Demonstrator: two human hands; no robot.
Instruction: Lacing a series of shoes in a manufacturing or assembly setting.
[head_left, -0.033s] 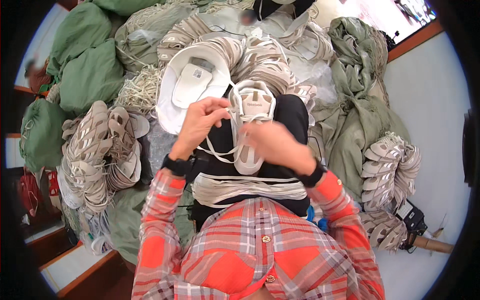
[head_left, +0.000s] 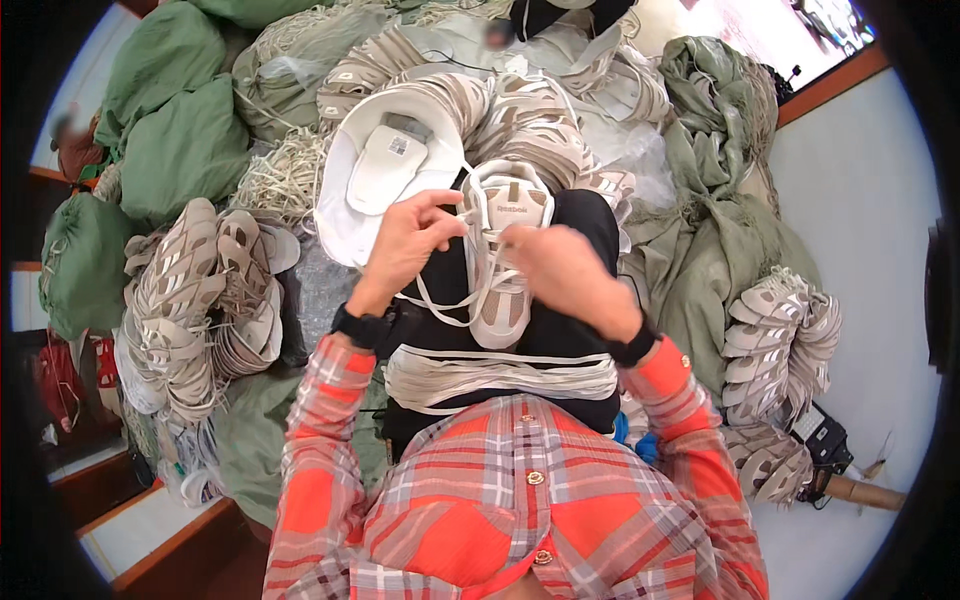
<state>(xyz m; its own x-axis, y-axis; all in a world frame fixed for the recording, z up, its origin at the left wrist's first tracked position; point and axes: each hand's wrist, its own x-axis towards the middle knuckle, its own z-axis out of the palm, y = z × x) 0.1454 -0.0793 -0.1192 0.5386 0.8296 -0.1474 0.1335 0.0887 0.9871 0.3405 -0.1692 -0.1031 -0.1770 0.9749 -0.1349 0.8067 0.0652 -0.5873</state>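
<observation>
A beige and white shoe upper rests on my lap between my thighs, toe toward me and padded collar away. White lace runs through its eyelets and loops loosely down its left side. My left hand is beside the upper's left edge, thumb and forefinger pinched on the lace near the eyelets. Over the upper's right side, my right hand has its fingertips closed at the lacing, apparently on the lace; its fingers are partly blurred. A bundle of white laces lies across my lap.
Stacked shoe uppers lie just beyond my knees, with a white, rounded shoe part at their left. More stacks stand at left and right. Green cloth sacks and loose laces lie around.
My right hand has shifted up and slightly right, from over the vamp to beside the lacing, uncovering more of the toe. My left hand has hardly moved.
</observation>
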